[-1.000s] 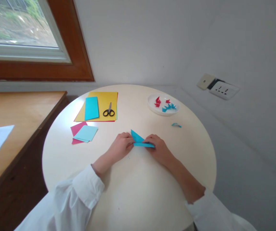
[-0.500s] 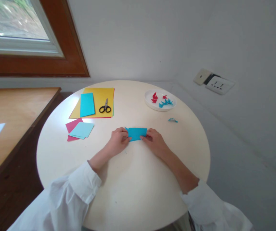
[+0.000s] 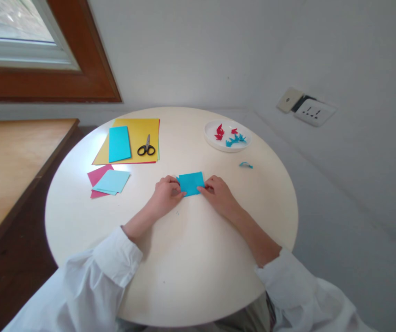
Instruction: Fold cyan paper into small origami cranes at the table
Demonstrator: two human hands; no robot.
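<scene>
A small blue sheet of paper (image 3: 191, 183) is held low over the middle of the round table, between my two hands. At its left edge my left hand (image 3: 169, 190) pinches it, thumb along the lower corner and fingers curled behind. A pointed bit of the same blue paper sticks out by the left fingers. My right hand (image 3: 217, 191) grips the lower right edge between thumb and curled fingers. Whether the paper touches the table I cannot tell.
Black-handled scissors (image 3: 146, 146) and a folded blue paper (image 3: 119, 144) lie on yellow sheets (image 3: 137, 127). Nearer are pale blue squares (image 3: 114, 180) over pink paper (image 3: 98, 175). A white dish (image 3: 215, 145) holds small red and blue folded pieces; a blue paper strip (image 3: 245, 164) lies beside it.
The blue paper now looks narrower from side to side and taller, slightly tilted. My hands stay on its two sides, and the whole view has shifted slightly.
</scene>
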